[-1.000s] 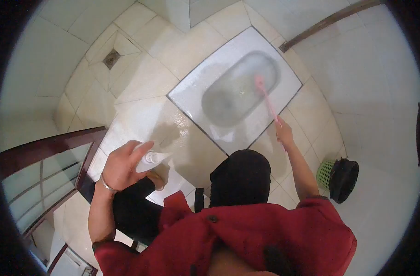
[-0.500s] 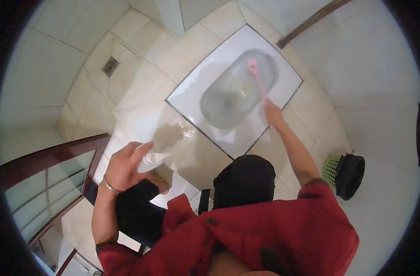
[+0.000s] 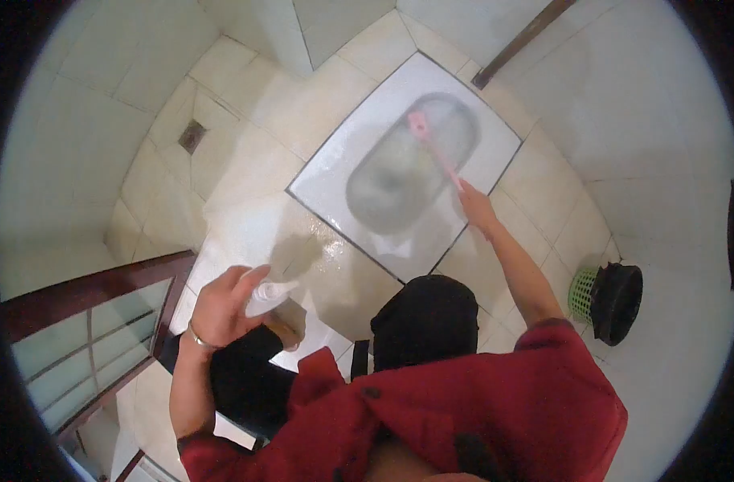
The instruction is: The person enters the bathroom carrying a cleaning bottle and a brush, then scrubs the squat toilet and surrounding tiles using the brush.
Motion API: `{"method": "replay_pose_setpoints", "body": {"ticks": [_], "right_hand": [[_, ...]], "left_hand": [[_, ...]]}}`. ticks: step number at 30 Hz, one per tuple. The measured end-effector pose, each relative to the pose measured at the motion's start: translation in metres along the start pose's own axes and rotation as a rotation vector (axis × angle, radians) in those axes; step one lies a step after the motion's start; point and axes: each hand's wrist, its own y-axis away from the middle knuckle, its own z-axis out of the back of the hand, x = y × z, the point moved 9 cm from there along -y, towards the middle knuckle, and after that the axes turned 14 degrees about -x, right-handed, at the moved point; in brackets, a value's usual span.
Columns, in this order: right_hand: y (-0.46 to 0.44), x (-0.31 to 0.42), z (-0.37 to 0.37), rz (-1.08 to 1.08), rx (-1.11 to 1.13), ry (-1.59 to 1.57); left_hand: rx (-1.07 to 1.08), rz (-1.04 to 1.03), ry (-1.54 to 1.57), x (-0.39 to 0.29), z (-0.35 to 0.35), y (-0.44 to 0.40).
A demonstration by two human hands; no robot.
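My right hand point(image 3: 477, 210) is closed round the handle of a long pink brush point(image 3: 439, 154). The brush head lies against the upper left inner side of the oval basin of a white squat toilet point(image 3: 327, 183), set in the floor. Some cloudy liquid shows in the basin. At the lower left, my left hand point(image 3: 224, 307) grips a white bottle point(image 3: 268, 296) with a pale nozzle pointing right. Most of the bottle's body is hidden by the fingers and the view from above.
A green basket point(image 3: 582, 296) with a black bag stands by the right wall. A dark-framed glass door point(image 3: 102, 287) is at the left. The floor drain point(image 3: 192, 136) sits at the upper left. Wet tiles point(image 3: 327, 245) shine left of the toilet.
The brush head has moved left across the basin to its upper left side, and my right hand has shifted slightly left with it. My left hand still holds the bottle, a little lower in view.
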Motion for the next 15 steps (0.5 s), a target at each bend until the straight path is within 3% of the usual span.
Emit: {"method": "replay_pose_setpoints", "body": {"ticks": [1, 3, 5, 7, 10, 12, 14, 15], "right_hand": [[0.008, -0.004, 0.007, -0.003, -0.004, -0.001], [0.017, 0.009, 0.045, 0.183, -0.232, -0.060], [-0.039, 0.017, 0.049, 0.054, -0.174, 0.044], [-0.108, 0.026, 0.047, 0.105, -0.151, 0.065], [-0.145, -0.049, 0.053, -0.042, -0.132, 0.034], [-0.100, -0.105, 0.079, -0.024, -0.286, -0.037], [-0.026, -0.150, 0.088, -0.248, -0.114, 0.117], [0.006, -0.170, 0.100, -0.145, -0.208, 0.134]], "left_hand": [[0.000, -0.005, -0.001, -0.007, 0.000, 0.000], [0.041, 0.030, -0.044, -0.015, -0.003, -0.004], [0.055, -0.002, -0.080, -0.024, -0.006, -0.021], [-0.003, -0.048, -0.006, -0.031, -0.010, -0.037], [0.001, -0.024, 0.010, -0.035, -0.020, -0.040], [0.039, 0.010, -0.057, -0.035, -0.027, -0.040], [0.062, 0.024, -0.076, -0.037, -0.028, -0.033], [0.084, 0.038, -0.097, -0.035, -0.030, -0.030]]}}
